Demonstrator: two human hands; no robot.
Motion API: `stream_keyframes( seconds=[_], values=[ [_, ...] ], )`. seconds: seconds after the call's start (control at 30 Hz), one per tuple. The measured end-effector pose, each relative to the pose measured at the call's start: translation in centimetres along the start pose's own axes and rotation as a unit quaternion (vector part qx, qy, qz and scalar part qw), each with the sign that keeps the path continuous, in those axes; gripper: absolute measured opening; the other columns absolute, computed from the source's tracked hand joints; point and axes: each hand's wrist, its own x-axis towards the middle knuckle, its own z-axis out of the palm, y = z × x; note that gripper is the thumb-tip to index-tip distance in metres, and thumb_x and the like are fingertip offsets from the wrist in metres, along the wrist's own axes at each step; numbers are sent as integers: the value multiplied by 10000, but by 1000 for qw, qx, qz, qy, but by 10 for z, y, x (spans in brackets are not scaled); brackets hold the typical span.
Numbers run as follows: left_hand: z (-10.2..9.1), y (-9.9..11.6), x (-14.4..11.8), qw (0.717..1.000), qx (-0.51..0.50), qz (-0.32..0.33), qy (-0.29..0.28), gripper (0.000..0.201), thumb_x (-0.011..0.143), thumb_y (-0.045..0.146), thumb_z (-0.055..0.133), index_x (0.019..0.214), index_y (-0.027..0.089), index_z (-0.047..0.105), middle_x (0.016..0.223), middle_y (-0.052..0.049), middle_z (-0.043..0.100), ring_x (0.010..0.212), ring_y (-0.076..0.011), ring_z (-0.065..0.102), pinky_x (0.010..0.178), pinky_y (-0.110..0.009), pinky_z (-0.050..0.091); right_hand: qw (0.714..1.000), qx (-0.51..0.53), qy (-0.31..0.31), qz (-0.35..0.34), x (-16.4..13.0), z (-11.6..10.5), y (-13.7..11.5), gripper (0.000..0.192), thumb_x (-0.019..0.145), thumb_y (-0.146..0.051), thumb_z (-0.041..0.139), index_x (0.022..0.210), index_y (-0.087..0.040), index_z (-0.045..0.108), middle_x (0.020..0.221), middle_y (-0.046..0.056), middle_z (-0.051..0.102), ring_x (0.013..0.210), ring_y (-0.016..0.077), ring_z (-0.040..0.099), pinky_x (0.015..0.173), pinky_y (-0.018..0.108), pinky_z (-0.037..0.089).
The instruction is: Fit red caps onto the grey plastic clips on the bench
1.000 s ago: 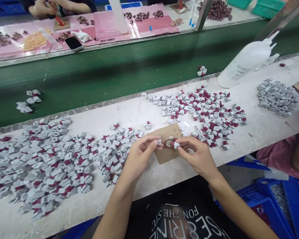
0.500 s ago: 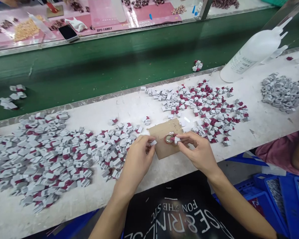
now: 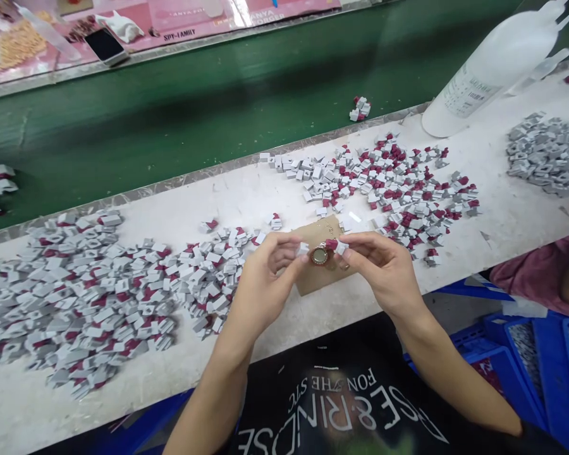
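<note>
Between finger and thumb, my left hand (image 3: 277, 272) pinches a small light-grey plastic piece (image 3: 302, 249). Opposite it, my right hand (image 3: 382, 262) grips a small grey-and-maroon plastic part (image 3: 337, 245), its maroon end pointing toward the left hand. The two pieces are apart. Beneath them lies a brown cardboard square (image 3: 309, 285), partly covered by my hands. On the cardboard sits a round metal ring-like item (image 3: 319, 255) with a pale centre. A big heap of grey-and-maroon parts (image 3: 90, 297) spreads to the left, and another scattered heap (image 3: 398, 183) lies behind my right hand.
A white squeeze bottle (image 3: 490, 69) stands at the back right, near a pile of grey pieces (image 3: 545, 155). Beyond the table edge runs a green conveyor belt (image 3: 194, 114) carrying small clusters of parts. Blue crates (image 3: 516, 373) and another person's sleeve (image 3: 526, 272) are at the right.
Both hands have come up a little off the cardboard with their pieces, and the left hand has moved closer to the right. The view has shifted slightly; part clusters on the belt appear farther left.
</note>
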Motion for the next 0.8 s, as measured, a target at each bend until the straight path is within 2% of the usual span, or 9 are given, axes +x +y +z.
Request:
stream_keyframes(
  seconds=[0.1, 0.27, 0.37, 0.57, 0.8],
  values=[
    [8, 11, 4, 991, -132, -12, -20, 217, 962, 223, 884, 1152, 218, 780, 1013, -49, 876, 926, -211, 861, 881, -349, 720, 1000, 9, 4, -29, 0, 6, -8, 93, 959, -340, 936, 1044, -312, 912, 984, 22, 896, 882, 228, 879, 820, 378, 769],
    [18, 17, 9, 977, -211, -27, -32, 187, 972, 262, 924, 1095, 210, 793, 963, -55, 899, 895, -206, 879, 903, -336, 742, 999, 7, 18, -44, 3, 9, -14, 65, 956, -339, 939, 1011, -316, 912, 976, 16, 898, 892, 233, 888, 777, 355, 765],
    [20, 17, 10, 974, -218, -34, -42, 218, 962, 295, 949, 1092, 207, 798, 987, -65, 907, 910, -212, 886, 909, -341, 750, 999, 13, 10, -44, 4, 9, -14, 69, 962, -349, 940, 1017, -316, 913, 965, 13, 897, 863, 226, 886, 751, 344, 762],
    [20, 17, 11, 976, -211, -28, -49, 233, 961, 319, 956, 1093, 198, 807, 995, -67, 907, 913, -216, 888, 917, -346, 750, 999, 19, -5, -38, 3, 8, -12, 75, 965, -331, 937, 1038, -314, 927, 984, 15, 902, 884, 214, 886, 798, 340, 773],
    [18, 21, 10, 991, -122, -17, -48, 150, 955, 282, 901, 1054, 224, 804, 1005, -67, 893, 947, -264, 889, 926, -436, 763, 999, 3, -41, 12, 6, 2, -9, 244, 890, -521, 995, 1000, -311, 937, 1033, 58, 905, 944, 280, 879, 828, 461, 785]
  ],
)
